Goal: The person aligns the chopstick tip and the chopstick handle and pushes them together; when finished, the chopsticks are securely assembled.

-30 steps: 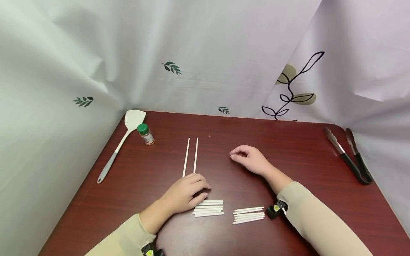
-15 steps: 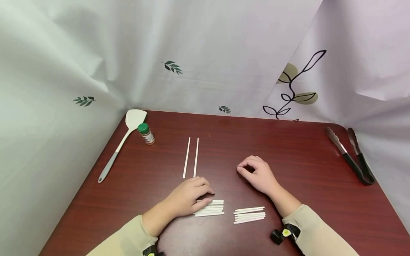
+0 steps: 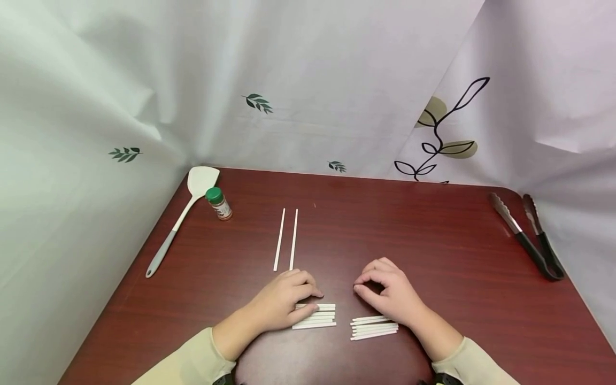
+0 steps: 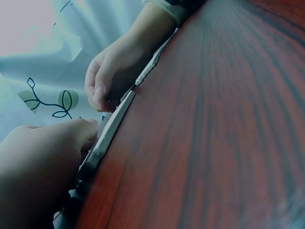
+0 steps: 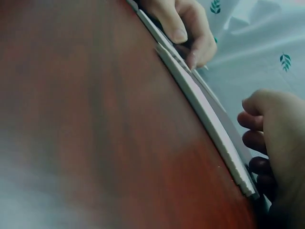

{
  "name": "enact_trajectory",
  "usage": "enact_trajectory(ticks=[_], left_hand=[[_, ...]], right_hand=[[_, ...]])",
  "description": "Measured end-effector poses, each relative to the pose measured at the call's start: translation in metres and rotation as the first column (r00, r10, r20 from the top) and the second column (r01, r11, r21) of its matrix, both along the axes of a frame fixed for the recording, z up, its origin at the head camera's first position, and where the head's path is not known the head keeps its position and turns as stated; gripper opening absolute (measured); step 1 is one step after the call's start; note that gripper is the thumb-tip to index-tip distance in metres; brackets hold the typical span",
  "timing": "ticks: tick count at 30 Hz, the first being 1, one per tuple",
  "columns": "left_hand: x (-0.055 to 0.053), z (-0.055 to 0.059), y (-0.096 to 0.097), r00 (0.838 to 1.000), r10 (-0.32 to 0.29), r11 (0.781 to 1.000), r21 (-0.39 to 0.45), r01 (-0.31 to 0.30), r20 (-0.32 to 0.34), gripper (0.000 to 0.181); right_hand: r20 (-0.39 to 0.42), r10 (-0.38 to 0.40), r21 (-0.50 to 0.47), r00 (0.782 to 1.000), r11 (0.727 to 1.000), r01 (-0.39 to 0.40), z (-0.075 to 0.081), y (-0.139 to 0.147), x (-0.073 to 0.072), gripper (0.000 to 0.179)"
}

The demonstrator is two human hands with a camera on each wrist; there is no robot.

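White cloth (image 3: 361, 80) with leaf prints behind and at the sides, dark red wood-grain table (image 3: 433, 214) in front. Dial laid on the tabletop in the head view, far edge = 12.

Left hand (image 3: 284, 299): palm down, fingers loosely bent, thumb apart from them. Left short sticks (image 3: 317, 317), white, roughly parallel in a row, at its 4 o'clock; thumb lies over their left part. Can't tell if it presses on them.

Right hand (image 3: 392, 291): fingers bent together, thumb tip near the index tip, loose loop, nothing visible in it. Right short sticks (image 3: 374, 328), also a white row, at its 7; the hand's edge hides the far right end. Contact: can't tell.

Right row sits at 3 o'clock of the left row, gap between.

Left long stick (image 3: 279, 239) and right long stick (image 3: 294, 239): about parallel, pointing near 12, just past the left hand's knuckles.

Perimeter: spatula (image 3: 184, 215) and green-capped jar (image 3: 220, 204) around 10, jar upright just beside the spatula's blade. Tongs (image 3: 531, 251) between 2 and 3, arms spread, black handles toward the near side.
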State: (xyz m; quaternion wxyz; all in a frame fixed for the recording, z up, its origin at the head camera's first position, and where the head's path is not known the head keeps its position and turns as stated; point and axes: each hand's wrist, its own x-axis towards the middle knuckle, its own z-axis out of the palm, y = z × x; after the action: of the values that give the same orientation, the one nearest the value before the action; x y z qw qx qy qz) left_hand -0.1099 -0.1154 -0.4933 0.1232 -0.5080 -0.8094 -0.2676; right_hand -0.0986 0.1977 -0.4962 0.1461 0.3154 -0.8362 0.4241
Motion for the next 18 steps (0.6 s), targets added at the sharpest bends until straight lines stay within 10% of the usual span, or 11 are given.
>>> enact_trajectory(ticks=[18], left_hand=[[0.003, 0.002, 0.0, 1.0, -0.009, 1.0, 0.01, 0.009, 0.006, 0.019]], right_hand=[[-0.081, 0.035, 0.069, 0.996, 0.997, -0.029, 0.003, -0.006, 0.033, 0.024]])
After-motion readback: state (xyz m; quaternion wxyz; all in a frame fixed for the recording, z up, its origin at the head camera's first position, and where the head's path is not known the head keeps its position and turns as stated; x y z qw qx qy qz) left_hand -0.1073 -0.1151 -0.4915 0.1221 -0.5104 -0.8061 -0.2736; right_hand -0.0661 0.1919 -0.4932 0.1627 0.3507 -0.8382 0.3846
